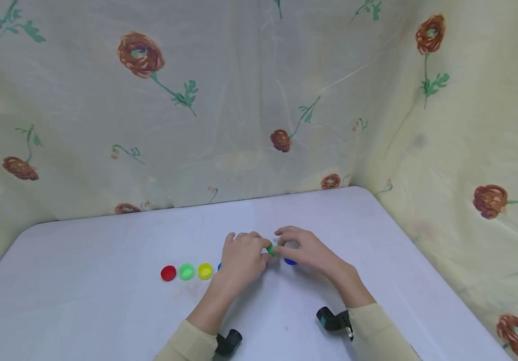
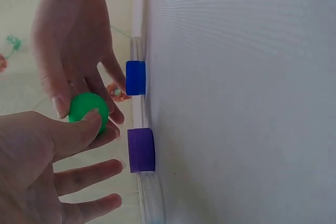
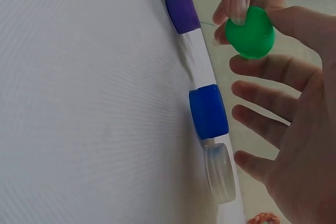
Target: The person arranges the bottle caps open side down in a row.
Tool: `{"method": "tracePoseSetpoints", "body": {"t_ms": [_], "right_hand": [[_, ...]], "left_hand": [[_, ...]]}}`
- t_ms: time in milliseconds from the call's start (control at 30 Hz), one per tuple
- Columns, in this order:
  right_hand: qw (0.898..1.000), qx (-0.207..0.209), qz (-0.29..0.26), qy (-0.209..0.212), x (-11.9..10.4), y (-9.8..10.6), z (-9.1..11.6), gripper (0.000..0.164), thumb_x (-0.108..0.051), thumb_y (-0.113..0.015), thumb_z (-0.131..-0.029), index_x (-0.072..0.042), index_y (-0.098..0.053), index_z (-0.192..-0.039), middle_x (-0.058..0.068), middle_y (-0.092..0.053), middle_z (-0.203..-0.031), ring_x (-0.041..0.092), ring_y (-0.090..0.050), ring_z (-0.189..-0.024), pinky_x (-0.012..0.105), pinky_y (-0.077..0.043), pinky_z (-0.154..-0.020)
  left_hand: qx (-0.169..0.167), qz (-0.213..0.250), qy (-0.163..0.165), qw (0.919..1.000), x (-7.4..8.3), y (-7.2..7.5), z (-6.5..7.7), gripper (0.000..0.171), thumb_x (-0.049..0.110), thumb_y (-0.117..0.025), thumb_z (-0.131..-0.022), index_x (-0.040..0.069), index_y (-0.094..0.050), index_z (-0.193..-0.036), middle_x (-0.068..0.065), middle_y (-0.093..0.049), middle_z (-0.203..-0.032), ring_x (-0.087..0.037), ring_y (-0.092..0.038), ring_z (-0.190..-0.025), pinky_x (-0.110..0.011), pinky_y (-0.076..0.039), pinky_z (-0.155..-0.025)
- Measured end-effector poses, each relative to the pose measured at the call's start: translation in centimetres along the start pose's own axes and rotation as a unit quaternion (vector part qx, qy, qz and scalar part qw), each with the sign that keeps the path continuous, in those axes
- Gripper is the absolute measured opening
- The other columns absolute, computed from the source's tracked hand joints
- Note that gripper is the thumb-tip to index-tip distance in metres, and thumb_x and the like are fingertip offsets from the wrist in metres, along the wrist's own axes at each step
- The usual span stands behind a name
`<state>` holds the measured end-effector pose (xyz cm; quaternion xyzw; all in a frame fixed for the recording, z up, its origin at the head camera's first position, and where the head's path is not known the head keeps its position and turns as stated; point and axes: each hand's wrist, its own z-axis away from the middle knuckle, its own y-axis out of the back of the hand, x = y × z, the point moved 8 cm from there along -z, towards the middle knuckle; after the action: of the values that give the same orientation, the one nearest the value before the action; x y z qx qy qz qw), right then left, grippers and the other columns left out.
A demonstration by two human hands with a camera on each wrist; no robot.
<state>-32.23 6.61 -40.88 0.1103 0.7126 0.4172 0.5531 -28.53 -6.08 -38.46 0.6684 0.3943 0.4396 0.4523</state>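
A green bottle cap (image 1: 270,249) is held up between the two hands, above the table. My left hand (image 1: 244,255) pinches it, its thumb lying across the cap's face in the left wrist view. From the other side, my right hand (image 1: 309,251) grips the cap's edge between thumb and forefinger; its other fingers are spread. Below the hands, a purple cap (image 2: 142,150) and a blue cap (image 3: 209,112) rest on the table. Beside the blue one, a clear ridged cap (image 3: 220,173) shows in the right wrist view.
Left of the hands, a red cap (image 1: 168,273), a light green cap (image 1: 187,272) and a yellow cap (image 1: 205,271) lie in a row on the white table (image 1: 83,301). Another blue cap (image 1: 219,266) is mostly hidden by the left hand. Flowered cloth (image 1: 223,100) hangs behind.
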Motion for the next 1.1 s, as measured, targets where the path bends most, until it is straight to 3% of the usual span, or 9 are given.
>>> {"method": "tracePoseSetpoints", "body": {"t_ms": [200, 367, 567, 667, 833, 967, 1100], "right_hand": [[0.997, 0.02, 0.059, 0.038, -0.9, 0.2, 0.1, 0.006, -0.028, -0.073, -0.087, -0.023, -0.074, -0.085, 0.005, -0.062, -0.137, 0.031, -0.051, -0.135, 0.054, -0.04, -0.111], [0.989, 0.06, 0.119, 0.069, -1.9, 0.7, 0.3, 0.008, -0.026, -0.076, -0.085, -0.019, -0.077, -0.089, 0.003, -0.064, -0.133, 0.03, -0.053, -0.133, 0.052, -0.042, -0.11], [0.967, 0.076, 0.213, 0.118, -2.6, 0.7, 0.4, 0.01, -0.024, -0.076, -0.085, -0.016, -0.08, -0.091, 0.004, -0.066, -0.129, 0.029, -0.058, -0.127, 0.05, -0.043, -0.109], [0.959, 0.086, 0.234, 0.137, -3.1, 0.8, 0.5, 0.008, -0.022, -0.077, -0.084, -0.016, -0.08, -0.089, 0.004, -0.067, -0.129, 0.029, -0.058, -0.126, 0.049, -0.043, -0.109], [0.967, 0.085, 0.202, 0.134, -3.3, 1.1, 0.3, 0.005, -0.019, -0.076, -0.085, -0.014, -0.078, -0.085, 0.005, -0.066, -0.13, 0.03, -0.058, -0.127, 0.05, -0.042, -0.11], [0.981, 0.059, 0.154, 0.098, -2.7, 0.8, 0.1, 0.008, -0.02, -0.074, -0.087, -0.015, -0.076, -0.081, 0.005, -0.063, -0.136, 0.03, -0.054, -0.132, 0.051, -0.04, -0.112], [0.99, 0.04, 0.122, 0.066, -2.2, 0.4, 0.2, 0.012, -0.021, -0.072, -0.089, -0.016, -0.073, -0.078, 0.004, -0.06, -0.14, 0.03, -0.05, -0.137, 0.051, -0.039, -0.113]], "left_hand": [[-0.013, -0.003, 0.015, 0.9998, -0.5, -0.2, 0.2, 0.023, 0.031, -0.071, -0.092, 0.024, -0.075, -0.113, -0.001, -0.075, -0.111, -0.029, -0.068, -0.109, -0.064, -0.04, -0.106], [-0.016, -0.01, 0.022, 0.9996, -0.5, -0.2, 0.2, 0.022, 0.032, -0.069, -0.093, 0.023, -0.074, -0.113, 0.0, -0.075, -0.11, -0.03, -0.068, -0.11, -0.064, -0.039, -0.107], [-0.018, -0.014, 0.018, 0.9996, -0.3, -0.5, 0.0, 0.019, 0.03, -0.07, -0.092, 0.022, -0.074, -0.109, 0.0, -0.075, -0.106, -0.029, -0.069, -0.107, -0.063, -0.042, -0.105], [-0.015, -0.013, 0.017, 0.9997, -0.3, -0.5, -0.1, 0.018, 0.031, -0.07, -0.093, 0.022, -0.074, -0.108, 0.0, -0.075, -0.107, -0.029, -0.068, -0.108, -0.063, -0.041, -0.106], [-0.008, -0.012, 0.018, 0.9997, -0.2, -0.4, -0.3, 0.02, 0.031, -0.069, -0.094, 0.021, -0.073, -0.11, 0.0, -0.074, -0.111, -0.029, -0.067, -0.111, -0.063, -0.04, -0.107], [-0.011, -0.006, 0.02, 0.9997, -0.2, -0.5, -0.2, 0.024, 0.031, -0.071, -0.091, 0.019, -0.073, -0.112, -0.001, -0.073, -0.117, -0.029, -0.066, -0.116, -0.064, -0.039, -0.107], [-0.007, 0.003, 0.021, 0.9997, -0.2, -0.4, 0.0, 0.027, 0.032, -0.075, -0.088, 0.019, -0.073, -0.112, -0.002, -0.073, -0.119, -0.029, -0.064, -0.119, -0.064, -0.037, -0.109]]}}
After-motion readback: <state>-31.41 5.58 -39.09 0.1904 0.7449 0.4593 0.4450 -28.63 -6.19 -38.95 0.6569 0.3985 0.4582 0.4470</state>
